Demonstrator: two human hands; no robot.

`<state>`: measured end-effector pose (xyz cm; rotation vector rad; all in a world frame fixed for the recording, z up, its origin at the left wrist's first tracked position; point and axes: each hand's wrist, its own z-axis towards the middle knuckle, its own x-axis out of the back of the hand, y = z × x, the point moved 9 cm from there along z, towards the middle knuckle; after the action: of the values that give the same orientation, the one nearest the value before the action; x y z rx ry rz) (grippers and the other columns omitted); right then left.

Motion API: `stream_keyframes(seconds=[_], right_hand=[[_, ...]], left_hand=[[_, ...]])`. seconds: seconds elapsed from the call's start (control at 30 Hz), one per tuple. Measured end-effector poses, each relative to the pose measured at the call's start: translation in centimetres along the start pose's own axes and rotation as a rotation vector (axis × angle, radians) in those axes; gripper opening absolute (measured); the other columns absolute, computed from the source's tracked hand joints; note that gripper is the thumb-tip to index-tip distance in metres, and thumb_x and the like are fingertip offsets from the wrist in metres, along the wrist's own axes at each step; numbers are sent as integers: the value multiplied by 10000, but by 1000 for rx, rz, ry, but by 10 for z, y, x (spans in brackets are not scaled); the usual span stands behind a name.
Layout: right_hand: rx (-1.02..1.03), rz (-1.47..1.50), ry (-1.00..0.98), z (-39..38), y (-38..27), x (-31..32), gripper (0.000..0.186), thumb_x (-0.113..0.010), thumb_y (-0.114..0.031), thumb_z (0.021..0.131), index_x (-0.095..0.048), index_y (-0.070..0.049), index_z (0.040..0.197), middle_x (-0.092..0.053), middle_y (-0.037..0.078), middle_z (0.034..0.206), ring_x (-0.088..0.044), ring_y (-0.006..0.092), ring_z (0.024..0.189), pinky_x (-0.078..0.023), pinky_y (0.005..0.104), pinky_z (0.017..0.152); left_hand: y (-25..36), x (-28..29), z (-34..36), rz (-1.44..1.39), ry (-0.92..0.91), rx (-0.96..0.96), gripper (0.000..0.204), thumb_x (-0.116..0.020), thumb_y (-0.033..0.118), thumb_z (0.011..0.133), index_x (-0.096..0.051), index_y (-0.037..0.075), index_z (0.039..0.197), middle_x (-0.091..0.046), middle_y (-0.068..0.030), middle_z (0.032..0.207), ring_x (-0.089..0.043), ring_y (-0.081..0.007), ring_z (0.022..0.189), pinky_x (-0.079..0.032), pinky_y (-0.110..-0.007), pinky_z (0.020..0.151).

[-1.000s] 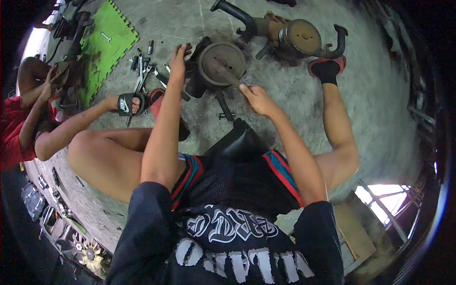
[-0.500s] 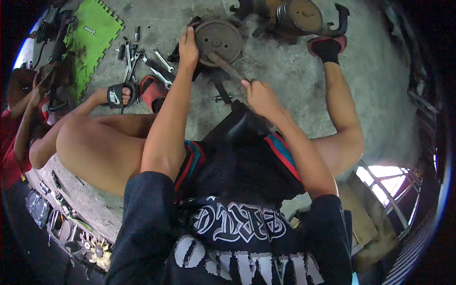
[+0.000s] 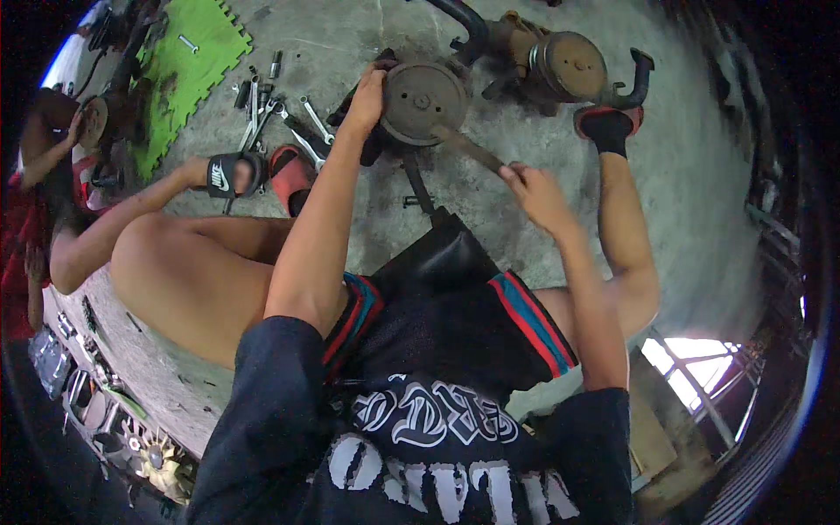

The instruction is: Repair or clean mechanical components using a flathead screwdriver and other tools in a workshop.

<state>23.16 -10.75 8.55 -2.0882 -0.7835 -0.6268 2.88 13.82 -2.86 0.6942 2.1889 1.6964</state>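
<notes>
My left hand [image 3: 367,98] grips the left edge of a grey, round metal disc [image 3: 420,105] with small holes in its face, part of a dark assembly on the concrete floor. My right hand [image 3: 530,194] is closed on a long brown bar [image 3: 477,154], whose blurred far end reaches the disc's lower right. Just left of these lie several wrenches [image 3: 317,119] and sockets [image 3: 276,64]. A dark pipe [image 3: 418,184] runs from below the disc down toward my black shorts. A red slipper [image 3: 289,173] is by my left forearm.
A second rusty assembly [image 3: 573,66] with curved black pipes stands at the upper right, near my right foot [image 3: 608,127]. A green mat [image 3: 175,87] lies upper left. Another person in red [image 3: 26,262] sits at left beside machinery parts. More loose parts [image 3: 162,468] lie lower left.
My left hand has moved right onto the disc's edge, fingers now bent round it. My right hand and the bar have shifted right and down. The view has bobbed up and down.
</notes>
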Motion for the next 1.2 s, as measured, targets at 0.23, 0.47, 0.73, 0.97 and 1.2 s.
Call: stream_keyframes(seconds=[0.23,0.47,0.73,0.97,1.2], right_hand=[[118,-392,-86,69,-4,57,647,-467,-605,963,-701,-2,985,-677,233,871,-659,415,894,-506,488,797],[202,-261,-127,96,-34,-5,654,-460,-583,982,-669,34,922,-664,237,876,-636,414,879,-482,479,773],[136,-134,-81,65,-6,-7,661,-423,-589,1000,-648,32,983,-613,189,836,-614,339,833,-479,430,777],[-43,97,-216,20,24,-15,616,-441,-546,1015,-623,34,915,-530,128,702,-533,244,666,-438,417,650],[80,155,-74,41,-47,-91,656,-409,-541,1023,-586,59,824,-532,205,671,-554,332,662,-439,470,670]], left_hand=[[15,-14,-18,-117,165,117,442,-319,260,988,-582,-10,1219,-575,-182,1286,-515,-307,1209,-358,-352,1058],[14,1,-7,24,152,45,479,-354,352,999,-571,-2,1238,-604,-160,1240,-534,-255,1150,-369,-343,1042],[7,15,-6,18,147,118,474,-348,321,1004,-568,17,1293,-606,-134,1231,-531,-216,1144,-383,-320,1025],[7,8,-9,-71,98,-2,473,-373,303,1002,-530,13,1341,-575,-148,1293,-513,-243,1191,-366,-325,1050],[-43,36,8,323,37,279,731,-365,557,1015,-387,6,1494,-486,-180,1463,-496,-275,1303,-334,-366,1113]])
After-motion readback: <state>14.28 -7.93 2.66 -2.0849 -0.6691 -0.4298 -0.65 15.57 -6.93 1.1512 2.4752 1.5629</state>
